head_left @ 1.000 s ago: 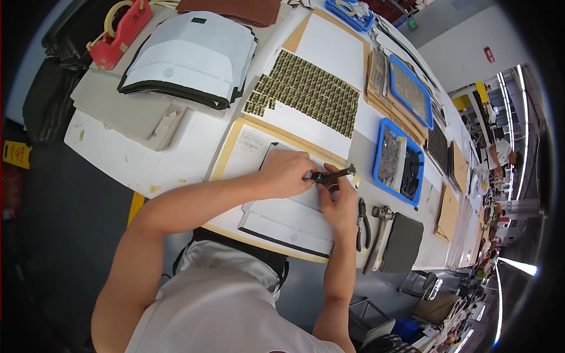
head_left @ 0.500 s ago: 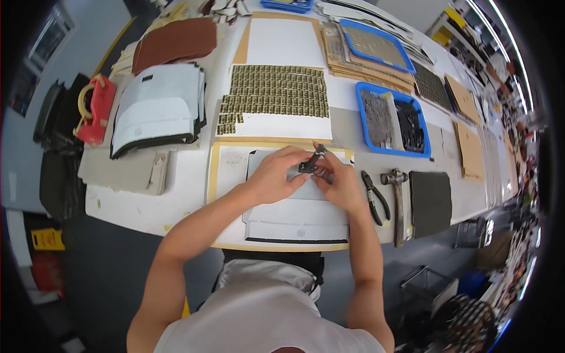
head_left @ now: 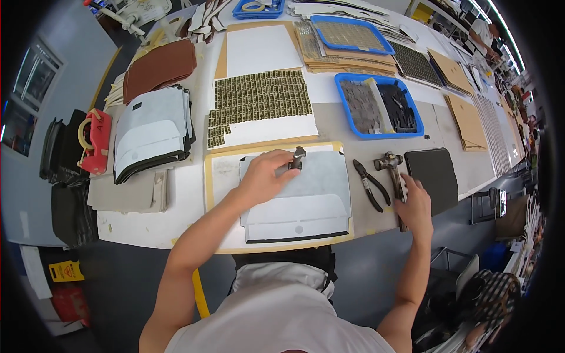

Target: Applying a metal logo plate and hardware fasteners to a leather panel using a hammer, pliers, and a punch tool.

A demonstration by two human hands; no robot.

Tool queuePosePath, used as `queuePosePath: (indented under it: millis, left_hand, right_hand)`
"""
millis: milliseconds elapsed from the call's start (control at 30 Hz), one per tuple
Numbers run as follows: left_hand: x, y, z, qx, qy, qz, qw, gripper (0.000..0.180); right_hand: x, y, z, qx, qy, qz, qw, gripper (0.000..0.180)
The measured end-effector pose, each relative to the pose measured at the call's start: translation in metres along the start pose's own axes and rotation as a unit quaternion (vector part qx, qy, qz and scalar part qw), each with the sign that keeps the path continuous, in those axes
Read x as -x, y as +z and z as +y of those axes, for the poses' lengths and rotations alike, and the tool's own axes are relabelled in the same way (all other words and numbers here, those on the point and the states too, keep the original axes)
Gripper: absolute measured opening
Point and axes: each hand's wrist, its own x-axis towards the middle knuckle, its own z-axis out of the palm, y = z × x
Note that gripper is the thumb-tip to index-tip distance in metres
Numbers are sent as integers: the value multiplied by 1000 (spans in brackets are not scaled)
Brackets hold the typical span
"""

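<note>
A light grey-white panel with a dark lower edge [head_left: 294, 215] lies on a yellow-edged board [head_left: 218, 203] in front of me. Above its upper part, my left hand [head_left: 268, 179] pinches a small dark piece with a shiny metal end [head_left: 299, 154]. What the piece is exactly, I cannot make out, since the fingers cover part of it. Over to the right, my right hand [head_left: 415, 207] has its fingers around the handle of a hammer [head_left: 389, 162], whose metal head points away from me. Black-handled pliers [head_left: 371, 185] lie just left of the hammer.
Right of the hammer is a dark panel [head_left: 432, 176]. A blue tray [head_left: 419, 126] of grey and black pieces stands beyond. Rows of small patterned rectangles [head_left: 262, 97] cover a white sheet. At left are stacked white panels [head_left: 150, 129] and a red tape dispenser [head_left: 97, 141].
My right hand has let go of the small dark piece and moved right, onto the hammer's handle. The left hand still holds the piece above the panel. The whole view has shifted slightly.
</note>
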Motion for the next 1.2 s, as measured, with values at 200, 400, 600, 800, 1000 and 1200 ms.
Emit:
queuePosePath:
  millis: [200,400,600,800,1000,1200]
  left_hand:
    - [-1,2,2,5,-11,17,1000,19]
    - [-2,6,1,-6,1,12,1000,18]
    - [3,10,-6,-18,26,54,998,17]
    - [5,17,-9,-15,45,61,997,20]
    - [9,13,-16,-39,57,69,995,21]
    - [6,17,-13,-19,73,82,994,18]
  right_hand:
    - [12,11,28,-39,65,-64,995,47]
    - [-21,-39,15,-299,155,-203,920,30]
    - [-15,-93,-93,-452,9,-149,879,9]
    - [-20,-91,-134,-132,-191,-145,962,18]
    - [-38,-146,-161,-106,-206,-76,970,22]
    - [-35,-139,-164,-551,-202,108,803,19]
